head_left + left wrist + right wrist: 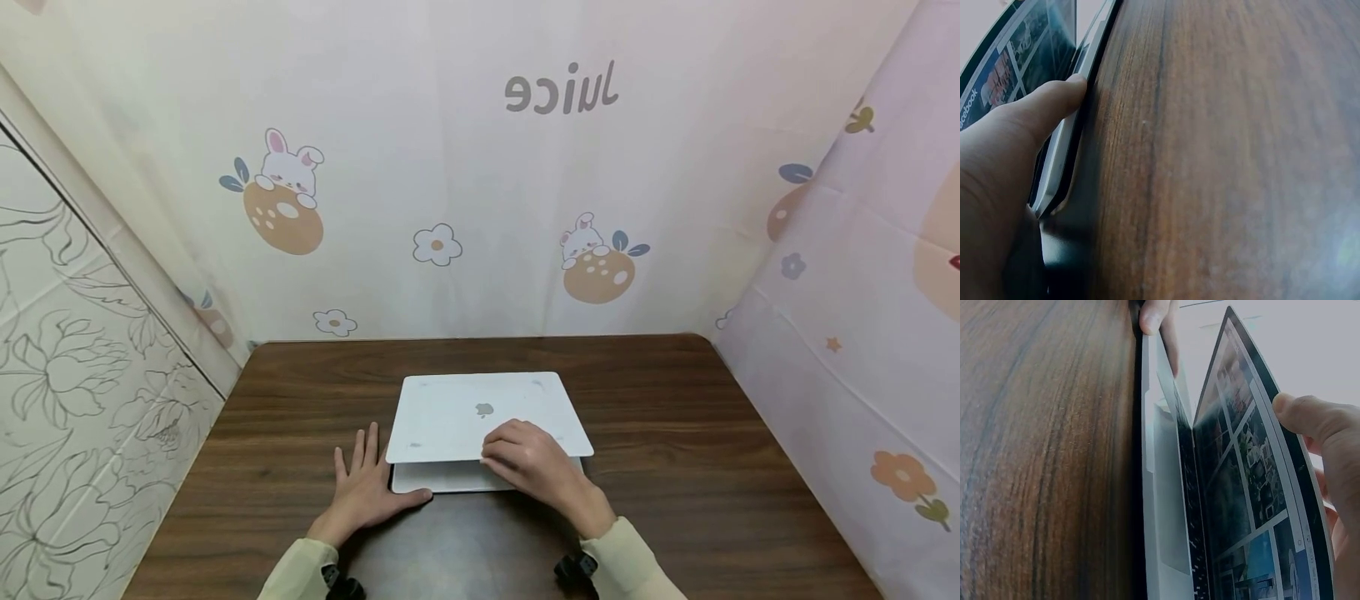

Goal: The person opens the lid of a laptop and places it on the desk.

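A silver laptop with an apple logo on its lid lies on the table, its lid raised partway above the base. My right hand pinches the lid's front edge, thumb on the screen side and fingers behind. In the right wrist view the lit screen shows a grid of pictures, facing the keyboard at a narrow angle. At the left side of the base, my left hand lies with fingers spread straight. Its thumb touches the front edge of the base near the corner.
The brown wooden table extends around the laptop. Behind it hangs a pale curtain printed with rabbits and flowers. Another printed cloth borders the right side, and a flower-patterned panel stands at left.
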A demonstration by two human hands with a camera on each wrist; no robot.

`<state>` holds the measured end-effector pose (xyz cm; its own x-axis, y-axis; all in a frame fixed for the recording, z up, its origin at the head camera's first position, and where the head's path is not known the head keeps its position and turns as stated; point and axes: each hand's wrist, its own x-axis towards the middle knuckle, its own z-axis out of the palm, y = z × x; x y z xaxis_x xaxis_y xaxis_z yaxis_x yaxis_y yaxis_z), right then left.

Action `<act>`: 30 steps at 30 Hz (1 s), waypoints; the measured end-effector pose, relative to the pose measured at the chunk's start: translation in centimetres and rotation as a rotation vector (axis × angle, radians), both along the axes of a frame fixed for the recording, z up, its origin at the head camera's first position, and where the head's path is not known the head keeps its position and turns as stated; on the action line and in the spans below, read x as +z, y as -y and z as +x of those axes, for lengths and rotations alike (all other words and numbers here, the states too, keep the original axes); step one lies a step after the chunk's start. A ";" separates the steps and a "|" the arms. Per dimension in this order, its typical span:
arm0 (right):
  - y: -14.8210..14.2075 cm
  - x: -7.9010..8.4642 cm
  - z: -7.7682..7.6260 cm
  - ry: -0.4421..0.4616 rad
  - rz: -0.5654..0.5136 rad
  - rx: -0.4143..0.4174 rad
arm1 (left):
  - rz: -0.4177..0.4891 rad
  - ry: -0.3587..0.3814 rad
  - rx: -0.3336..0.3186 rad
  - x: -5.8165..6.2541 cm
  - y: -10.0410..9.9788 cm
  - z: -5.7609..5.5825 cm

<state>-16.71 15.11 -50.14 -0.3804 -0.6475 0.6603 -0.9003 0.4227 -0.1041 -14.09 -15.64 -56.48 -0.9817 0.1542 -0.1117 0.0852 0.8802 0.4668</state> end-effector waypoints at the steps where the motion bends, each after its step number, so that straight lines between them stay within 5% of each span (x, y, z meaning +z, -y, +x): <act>1: 0.0 0.0 0.0 0.002 0.001 -0.002 | -0.008 0.010 0.000 0.0 0.0 0.0; 6: -0.1 0.2 -0.1 0.006 0.005 -0.009 | -0.038 0.046 -0.003 0.2 -0.1 0.0; 13: 0.0 1.0 -0.5 -0.001 0.009 -0.020 | -0.006 -0.008 0.003 -0.6 0.0 -0.1; 30: 0.2 2.2 -0.9 -0.009 0.019 -0.054 | -0.039 0.037 -0.004 0.1 -0.1 -0.2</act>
<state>-17.59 14.93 -47.96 -0.4088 -0.6390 0.6517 -0.8771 0.4723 -0.0871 -14.31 -15.57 -56.41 -0.9762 0.1528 -0.1536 0.0720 0.8975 0.4350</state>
